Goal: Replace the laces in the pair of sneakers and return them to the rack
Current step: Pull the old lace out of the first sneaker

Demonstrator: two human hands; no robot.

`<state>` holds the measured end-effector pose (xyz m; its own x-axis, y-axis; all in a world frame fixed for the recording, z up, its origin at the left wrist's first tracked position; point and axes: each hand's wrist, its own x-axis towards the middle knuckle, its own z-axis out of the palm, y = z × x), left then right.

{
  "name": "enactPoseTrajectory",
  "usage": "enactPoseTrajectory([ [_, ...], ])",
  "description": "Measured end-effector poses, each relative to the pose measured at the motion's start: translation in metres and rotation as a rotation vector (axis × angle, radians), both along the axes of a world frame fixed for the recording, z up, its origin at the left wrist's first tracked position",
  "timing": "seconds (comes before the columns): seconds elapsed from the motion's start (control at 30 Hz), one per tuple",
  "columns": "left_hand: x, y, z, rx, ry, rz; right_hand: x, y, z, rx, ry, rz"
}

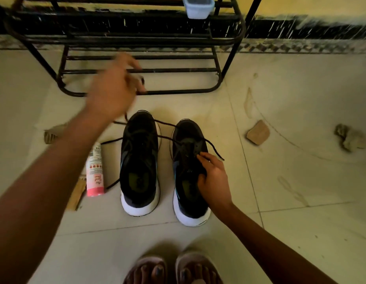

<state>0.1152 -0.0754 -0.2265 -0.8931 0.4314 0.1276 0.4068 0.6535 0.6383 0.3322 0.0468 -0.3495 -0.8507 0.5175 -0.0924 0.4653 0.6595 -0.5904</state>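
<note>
Black shoe rack (178, 91) against wall. Pair of sneakers on floor just in front of rack, toes toward it: sneaker being laced (186, 132), other sneaker (139, 152) beside it. Left hand (112, 89) raised by rack's bottom bar; grip blurred, seems pinched on black lace (163, 136). Right hand (214, 181) grip curled round laced sneaker's tongue. Best: keep sneaker pinned, draw lace taut, untwisted, ends even.

Bare forearms (55, 160), sandals (195, 261) (blue-painted toenails (158, 270))
</note>
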Motion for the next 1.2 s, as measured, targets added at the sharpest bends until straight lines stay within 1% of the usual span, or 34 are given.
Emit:
enactPoseTrajectory([
  [0.07,0.026,0.012,-0.030,-0.169,-0.137,-0.205,0.000,0.000,0.000,-0.002,-0.003,0.006],
  [0.1,0.041,0.017,-0.044,-0.228,-0.162,-0.285,0.000,0.000,0.000,-0.002,-0.002,0.008],
  [0.17,0.057,0.022,-0.067,-0.369,-0.177,-0.365,-0.001,0.001,0.000,0.001,0.003,0.009],
  [0.2,0.062,0.024,-0.076,-0.438,-0.167,-0.387,-0.001,0.001,-0.001,0.004,0.005,0.009],
  [0.27,0.068,0.026,-0.087,-0.554,-0.075,-0.440,-0.001,0.001,-0.001,0.001,0.009,0.004],
  [0.33,0.070,0.026,-0.090,-0.588,0.021,-0.450,0.000,0.001,-0.001,-0.002,0.010,0.007],
  [0.47,0.062,0.023,-0.083,-0.445,0.040,-0.335,-0.001,0.002,-0.003,0.008,0.025,0.017],
  [0.57,0.052,0.018,-0.072,-0.265,0.122,-0.211,0.000,0.002,-0.004,-0.008,0.030,0.012],
  [0.63,0.046,0.015,-0.062,-0.149,0.117,-0.187,0.001,0.005,-0.005,-0.028,0.016,0.042],
  [0.7,0.045,0.015,-0.052,-0.064,0.033,-0.243,0.001,0.012,-0.002,-0.072,0.003,0.081],
  [0.77,0.049,0.018,-0.043,-0.006,-0.041,-0.306,-0.003,0.022,0.006,-0.176,0.030,0.050],
  [0.83,0.054,0.021,-0.035,0.005,-0.064,-0.389,-0.007,0.032,0.018,-0.294,0.142,-0.036],
  [0.9,0.057,0.023,-0.024,-0.012,-0.099,-0.502,-0.013,0.041,0.032,-0.281,0.314,-0.069],
  [0.97,0.061,0.026,-0.010,-0.043,-0.163,-0.612,-0.020,0.048,0.048,-0.253,0.414,-0.006],
  [1.03,0.066,0.029,0.003,-0.057,-0.179,-0.700,-0.030,0.050,0.064,-0.279,0.407,0.124],
  [1.13,0.068,0.029,0.016,0.009,-0.154,-0.735,-0.043,0.045,0.077,-0.494,0.409,0.258],
  [1.17,0.067,0.028,0.020,0.059,-0.187,-0.719,-0.045,0.043,0.080,-0.565,0.435,0.261],
  [1.2,0.066,0.026,0.023,0.149,-0.251,-0.688,-0.046,0.041,0.081,-0.609,0.471,0.245],
])
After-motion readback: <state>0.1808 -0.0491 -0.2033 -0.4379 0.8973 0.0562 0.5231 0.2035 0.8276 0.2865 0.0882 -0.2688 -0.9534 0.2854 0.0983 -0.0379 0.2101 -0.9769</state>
